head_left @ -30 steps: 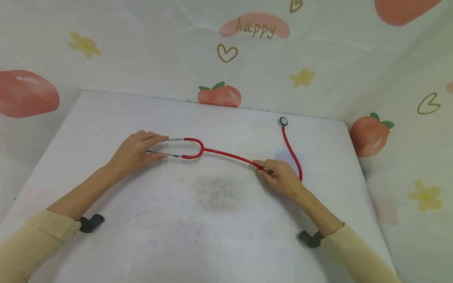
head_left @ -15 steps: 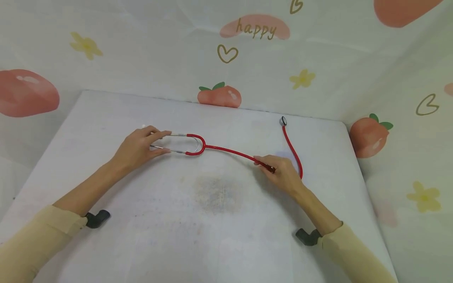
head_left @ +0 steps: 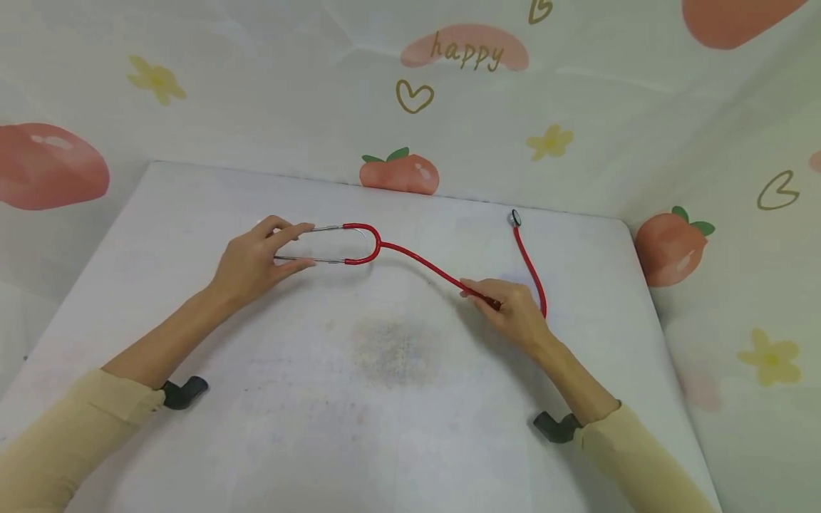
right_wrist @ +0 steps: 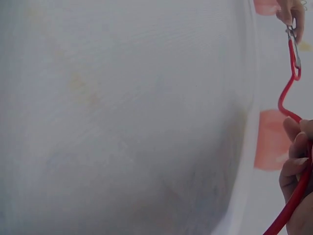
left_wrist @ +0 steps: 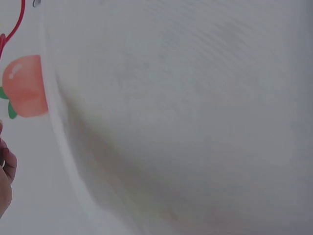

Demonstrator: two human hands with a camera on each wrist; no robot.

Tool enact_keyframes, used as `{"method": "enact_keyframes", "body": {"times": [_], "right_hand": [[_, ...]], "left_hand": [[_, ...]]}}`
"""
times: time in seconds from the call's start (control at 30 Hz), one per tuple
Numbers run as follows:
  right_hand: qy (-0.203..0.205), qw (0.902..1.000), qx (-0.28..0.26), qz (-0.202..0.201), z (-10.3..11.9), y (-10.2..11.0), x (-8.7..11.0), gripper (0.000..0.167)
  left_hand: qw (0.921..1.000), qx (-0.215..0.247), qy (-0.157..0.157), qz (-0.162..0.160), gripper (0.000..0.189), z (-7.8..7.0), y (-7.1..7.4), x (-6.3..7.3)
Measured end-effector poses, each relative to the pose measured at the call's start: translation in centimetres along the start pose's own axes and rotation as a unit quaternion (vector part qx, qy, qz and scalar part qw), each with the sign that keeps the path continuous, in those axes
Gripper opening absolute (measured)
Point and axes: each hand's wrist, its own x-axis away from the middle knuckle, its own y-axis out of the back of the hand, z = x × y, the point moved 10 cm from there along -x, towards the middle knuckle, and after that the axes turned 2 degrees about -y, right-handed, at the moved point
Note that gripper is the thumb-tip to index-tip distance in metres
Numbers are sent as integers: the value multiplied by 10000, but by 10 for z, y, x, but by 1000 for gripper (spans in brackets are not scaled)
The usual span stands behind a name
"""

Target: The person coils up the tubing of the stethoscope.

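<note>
A red stethoscope (head_left: 425, 262) stretches between my two hands in the head view. My left hand (head_left: 251, 258) holds its two metal ear tubes (head_left: 328, 261), thumb on the near one and fingers on the far one. Part of those tubes is hidden behind the hand. My right hand (head_left: 513, 311) pinches the red tubing (right_wrist: 288, 210) along its length. Beyond that hand the tubing bends back to the round chest piece (head_left: 515, 218) near the table's far edge. Only fingers of my left hand (left_wrist: 6, 176) show at the left wrist view's edge.
The white table (head_left: 308, 434) has a grey stain in the middle. Behind it and on the right hang cloth walls (head_left: 288, 92) printed with peaches, flowers and hearts. A dark wrist mount (head_left: 186, 392) sticks out from each sleeve.
My left hand has moved away from me and slightly right, carrying the ear tubes and the fork of the stethoscope. My right hand has shifted only a little, still pinching the tubing.
</note>
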Motion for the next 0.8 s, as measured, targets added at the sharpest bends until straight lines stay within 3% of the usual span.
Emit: {"method": "enact_keyframes", "body": {"times": [0.13, 0.27, 0.53, 0.8], "right_hand": [[136, 9996, -116, 208, 4, -8, -3, 39], [207, 9988, -152, 421, 7, -16, -4, 37], [153, 9976, -134, 661, 9, -27, -6, 35], [254, 9975, -119, 646, 13, -29, -6, 34]], "left_hand": [[9996, 62, -71, -280, 65, -6, 5, -6], [9992, 211, -17, -350, 65, -10, 3, -11], [9981, 539, 118, -279, 63, -17, -7, -18], [9969, 757, 194, 86, 64, -24, -22, -23]]}}
